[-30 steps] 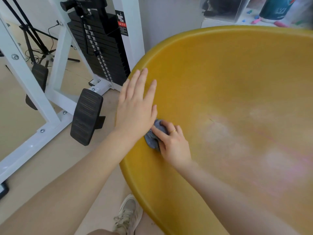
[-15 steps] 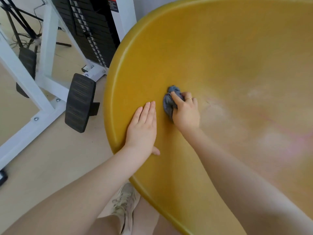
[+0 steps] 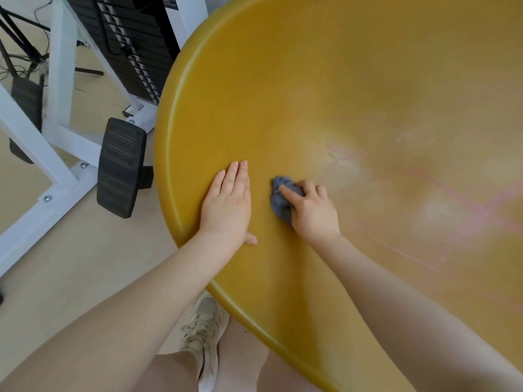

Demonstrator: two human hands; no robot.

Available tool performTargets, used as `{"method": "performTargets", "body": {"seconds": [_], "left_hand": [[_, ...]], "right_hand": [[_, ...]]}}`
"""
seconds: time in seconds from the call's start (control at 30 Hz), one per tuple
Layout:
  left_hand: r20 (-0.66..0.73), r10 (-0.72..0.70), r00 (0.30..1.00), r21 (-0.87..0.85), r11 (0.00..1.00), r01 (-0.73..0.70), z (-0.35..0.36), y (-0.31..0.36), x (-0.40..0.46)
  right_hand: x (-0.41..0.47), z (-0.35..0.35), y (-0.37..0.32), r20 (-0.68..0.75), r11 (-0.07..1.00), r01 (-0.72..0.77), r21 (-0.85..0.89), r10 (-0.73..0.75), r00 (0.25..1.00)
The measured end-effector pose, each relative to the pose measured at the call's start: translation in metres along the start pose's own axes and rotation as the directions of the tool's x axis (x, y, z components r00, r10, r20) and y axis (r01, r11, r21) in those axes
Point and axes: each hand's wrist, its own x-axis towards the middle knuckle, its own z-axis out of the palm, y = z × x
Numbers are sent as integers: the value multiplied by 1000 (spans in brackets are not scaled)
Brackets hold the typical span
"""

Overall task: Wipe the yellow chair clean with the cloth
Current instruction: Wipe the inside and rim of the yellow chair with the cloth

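Yellow chair (image 3: 325,89) filling most of the view, a broad shallow bowl tipped toward the camera, rim curving down the left side. Wiping under way but far from finished, by the look of it: near the rim, plain even yellow around both hands; toward the middle and right, pale cloudy patches and thin pink lines (image 3: 478,205) crossing the seat, apparently not yet reached. Cloth (image 3: 278,205), small, grey-blue and bunched into a wad, pressed against the seat's inner slope just left of those smears. Right hand (image 3: 310,210) closed over the wad, fingers curled on top, forefinger stretched along its upper edge, palm bearing down. Left hand (image 3: 227,202) flat and spread beside it, close but not touching the cloth, fingers together and pointing up the slope, thumb out below, seemingly steadying the shell. Likely remaining: strokes rightward over the whitish haze and pink marks, then the far side, out of frame here. Outside the rim: white frame of a gym machine (image 3: 65,89) with a black foot pad (image 3: 120,168), pale floor, and a light sneaker (image 3: 202,335) below the chair's edge.
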Motion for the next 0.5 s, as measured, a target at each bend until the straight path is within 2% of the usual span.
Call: {"method": "performTargets", "body": {"seconds": [0.13, 0.2, 0.27, 0.33, 0.4, 0.5], "left_hand": [[-15, 2, 1000, 14, 1000, -2, 4, -1, 1], [-13, 5, 1000, 10, 1000, -5, 4, -1, 0], [-12, 0, 1000, 9, 1000, 0, 4, 0, 0], [-14, -6, 1000, 5, 1000, 6, 5, 1, 0], [-10, -6, 1000, 11, 1000, 6, 4, 2, -1], [4, -3, 1000, 36, 999, 3, 2, 7, 1]], "right_hand": [[27, -1, 13, -12, 973, -222, -59, 222, 975], [27, -3, 7, -2, 965, -260, -33, 260, 966], [10, -1, -4, 36, 980, -197, 2, 197, 980], [-27, 0, -19, 50, 998, -58, 31, 56, 997], [-69, -2, -32, 72, 995, 34, 96, -41, 997], [-101, -5, -33, 139, 990, 120, 77, -129, 982]]}}
